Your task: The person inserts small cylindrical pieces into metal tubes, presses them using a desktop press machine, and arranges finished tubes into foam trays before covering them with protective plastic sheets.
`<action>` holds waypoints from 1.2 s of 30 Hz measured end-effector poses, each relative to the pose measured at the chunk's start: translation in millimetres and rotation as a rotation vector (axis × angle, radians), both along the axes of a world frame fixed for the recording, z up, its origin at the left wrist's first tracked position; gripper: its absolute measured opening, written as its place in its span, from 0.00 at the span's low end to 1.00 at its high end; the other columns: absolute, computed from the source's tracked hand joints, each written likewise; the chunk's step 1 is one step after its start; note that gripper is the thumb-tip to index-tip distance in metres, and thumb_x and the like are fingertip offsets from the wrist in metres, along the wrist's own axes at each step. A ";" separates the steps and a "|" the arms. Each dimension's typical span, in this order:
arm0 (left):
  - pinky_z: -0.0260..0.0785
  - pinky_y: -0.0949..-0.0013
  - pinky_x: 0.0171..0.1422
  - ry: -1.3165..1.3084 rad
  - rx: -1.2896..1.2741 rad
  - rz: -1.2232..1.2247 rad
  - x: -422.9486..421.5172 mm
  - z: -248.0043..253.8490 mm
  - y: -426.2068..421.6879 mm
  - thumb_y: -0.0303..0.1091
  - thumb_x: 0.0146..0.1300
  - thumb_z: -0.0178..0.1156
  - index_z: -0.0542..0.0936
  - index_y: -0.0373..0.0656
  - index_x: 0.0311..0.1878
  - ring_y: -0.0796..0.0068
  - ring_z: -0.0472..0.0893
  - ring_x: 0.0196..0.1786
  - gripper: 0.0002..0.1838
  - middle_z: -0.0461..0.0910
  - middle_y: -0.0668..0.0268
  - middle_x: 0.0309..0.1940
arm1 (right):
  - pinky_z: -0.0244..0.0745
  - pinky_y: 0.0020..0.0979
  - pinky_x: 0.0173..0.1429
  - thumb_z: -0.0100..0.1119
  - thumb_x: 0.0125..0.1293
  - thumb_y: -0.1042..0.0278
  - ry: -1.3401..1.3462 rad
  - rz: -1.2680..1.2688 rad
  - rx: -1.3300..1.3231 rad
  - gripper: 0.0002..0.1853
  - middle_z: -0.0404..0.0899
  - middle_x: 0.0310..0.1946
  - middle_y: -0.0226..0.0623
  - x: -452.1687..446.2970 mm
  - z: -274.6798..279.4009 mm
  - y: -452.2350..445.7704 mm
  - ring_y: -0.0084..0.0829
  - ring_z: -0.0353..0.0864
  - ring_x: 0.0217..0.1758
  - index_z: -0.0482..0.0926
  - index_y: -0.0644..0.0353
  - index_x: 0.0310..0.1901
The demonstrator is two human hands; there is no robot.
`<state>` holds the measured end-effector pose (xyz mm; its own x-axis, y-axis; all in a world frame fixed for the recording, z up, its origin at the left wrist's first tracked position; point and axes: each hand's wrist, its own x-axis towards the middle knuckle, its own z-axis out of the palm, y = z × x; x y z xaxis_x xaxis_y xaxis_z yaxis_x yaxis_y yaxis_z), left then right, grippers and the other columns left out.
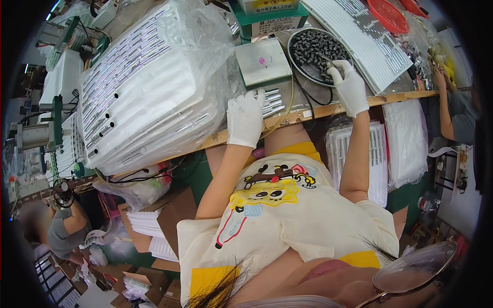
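My left hand [245, 119], in a white glove, is at the table's front edge with its fingers curled over several short shiny metal tubes [273, 102]. The tubes' right ends stick out beside the fingers; their left ends are hidden under the glove. My right hand [350, 88], also gloved, is over the near right rim of a round bowl [297, 69] full of small black plastic plugs [314, 47]. Its thumb and fingertips are pinched together; what is between them is too small to make out. A square metal block [263, 62] with a pink mark stands between the hands.
Plastic-wrapped stacks of tubes in white trays [149, 82] fill the left of the table. Another tray of tubes [359, 41] lies right of the bowl, near a red basket [387, 15]. A green machine [269, 23] stands behind. Co-workers sit at both sides [72, 226], [459, 113].
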<state>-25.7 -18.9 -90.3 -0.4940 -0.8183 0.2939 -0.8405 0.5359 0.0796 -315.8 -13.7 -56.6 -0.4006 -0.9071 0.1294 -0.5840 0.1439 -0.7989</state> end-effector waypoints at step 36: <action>0.72 0.60 0.65 0.043 -0.088 0.378 307.3 128.5 -17.6 0.23 0.73 0.57 0.80 0.47 0.69 0.58 0.83 0.57 0.23 0.85 0.55 0.55 | 0.79 0.45 0.56 0.68 0.67 0.60 0.578 0.013 0.397 0.10 0.87 0.43 0.47 -35.5 20.3 19.8 0.49 0.86 0.48 0.88 0.57 0.41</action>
